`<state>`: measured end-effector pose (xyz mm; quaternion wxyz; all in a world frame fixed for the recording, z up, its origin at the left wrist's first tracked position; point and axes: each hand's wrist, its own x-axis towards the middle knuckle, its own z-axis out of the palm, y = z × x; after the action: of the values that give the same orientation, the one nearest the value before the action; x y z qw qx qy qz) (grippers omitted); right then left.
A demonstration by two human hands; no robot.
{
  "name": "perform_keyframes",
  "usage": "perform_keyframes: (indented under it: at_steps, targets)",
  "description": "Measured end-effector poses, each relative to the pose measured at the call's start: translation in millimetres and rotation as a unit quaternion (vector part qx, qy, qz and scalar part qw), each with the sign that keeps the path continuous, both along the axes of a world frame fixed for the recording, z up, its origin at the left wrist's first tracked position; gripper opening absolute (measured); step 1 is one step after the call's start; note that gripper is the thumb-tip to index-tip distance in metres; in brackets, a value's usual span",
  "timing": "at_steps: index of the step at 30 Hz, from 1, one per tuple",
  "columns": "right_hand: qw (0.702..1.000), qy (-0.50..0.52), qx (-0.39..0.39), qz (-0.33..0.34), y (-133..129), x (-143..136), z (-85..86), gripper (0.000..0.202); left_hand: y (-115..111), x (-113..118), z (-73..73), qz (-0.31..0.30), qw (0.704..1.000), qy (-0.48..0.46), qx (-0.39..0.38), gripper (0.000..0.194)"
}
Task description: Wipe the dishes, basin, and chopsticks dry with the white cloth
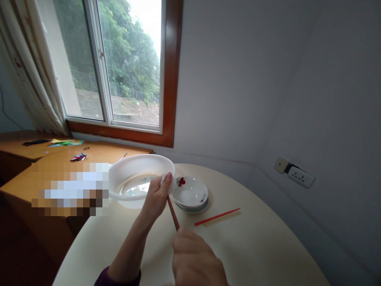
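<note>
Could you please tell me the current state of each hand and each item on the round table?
left hand: pinching a white cloth around the chopstick's tip
right hand: gripping the dark chopstick
basin: upright, a little water inside
stacked dishes: upright, empty
red chopstick: lying flat, untouched

This is looking like a room in a home: a round cream table [253,254] is holding white flowered dishes [190,194], beside a brown-framed window [131,67] and pale curtain [32,79].

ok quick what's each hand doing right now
Left hand: closed, pinching a white cloth around the upper end of a chopstick.
Right hand: closed on the chopstick's lower end.
</note>
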<state>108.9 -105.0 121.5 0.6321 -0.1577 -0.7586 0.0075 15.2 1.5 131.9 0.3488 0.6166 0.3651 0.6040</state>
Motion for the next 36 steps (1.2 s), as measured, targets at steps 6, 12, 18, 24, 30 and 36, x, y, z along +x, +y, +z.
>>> perform_keyframes:
  at_steps: [6, 12, 18, 24, 30, 36]
  targets:
    - [0.978, -0.006, -0.142, -0.152, 24, 9, 7.5, 0.01, -7, 2, 3.5, 0.083, 0.994, 0.046, 0.045, 0.04]
    - [0.967, -0.01, -0.241, -0.085, 38, 21, 10.1, 0.007, 5, -2, -2.3, 0.158, 0.987, -0.001, 0.028, 0.042]
    - [0.968, 0.056, -0.236, -0.067, 40, 36, 15.6, 0.012, 17, -3, -2.6, 0.068, 0.956, -0.261, -0.112, 0.039]
    - [0.962, 0.072, -0.205, -0.169, 50, 43, 6.4, 0.023, 16, 2, 2.0, -0.025, 0.909, -0.361, -0.207, 0.024]
    - [0.925, -0.015, -0.309, -0.219, 58, 38, -3.7, 0.033, 6, 11, 2.7, -0.111, 0.903, -0.347, -0.226, 0.02]
    - [0.926, -0.034, -0.306, -0.219, 61, 33, -4.6, 0.032, -9, 17, 4.3, -0.236, 0.919, -0.237, -0.209, 0.034]
